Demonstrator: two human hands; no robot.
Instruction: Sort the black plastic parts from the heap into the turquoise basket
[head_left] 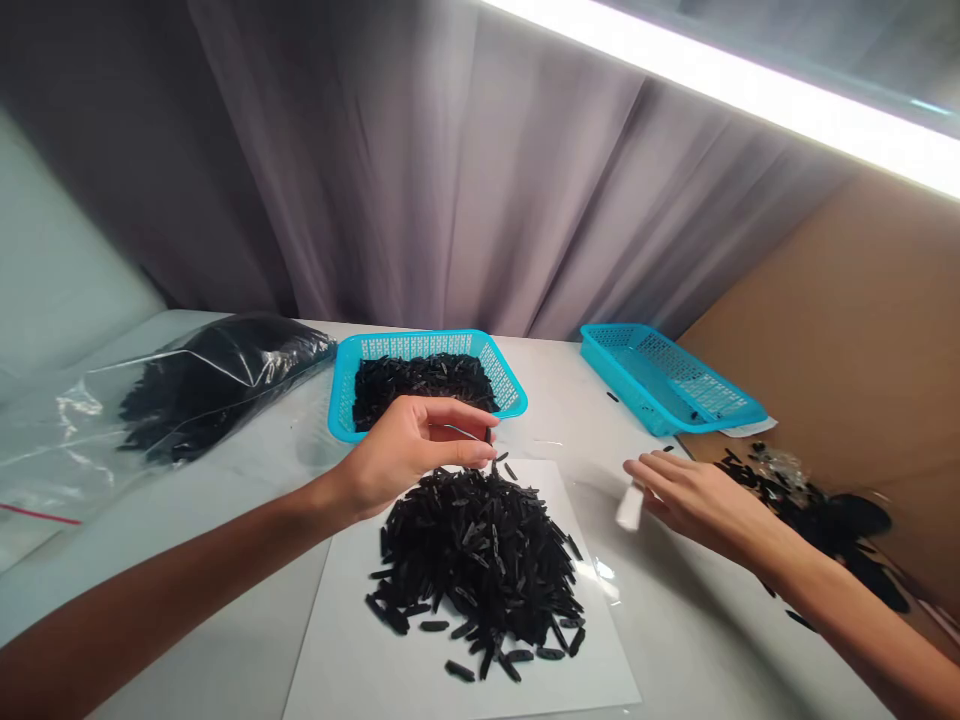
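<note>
A heap of small black elongated plastic pieces (480,560) lies on a white sheet (337,650). My left hand (412,450) hangs above the heap's far end, its fingertips pinching a small black piece (489,436). My right hand (697,505) is to the right of the sheet, above the table. A small white strip (630,508) sticks out from under its fingers. A turquoise perforated basket (427,345) just beyond my left hand holds a layer of similar black pieces (420,385).
A second turquoise basket (667,380) stands at the far right of the white table (570,440). A clear plastic bag of black pieces (210,390) lies at the left. More black pieces (817,520) lie against a cardboard panel (840,320) at the right. A grey curtain (442,170) hangs behind.
</note>
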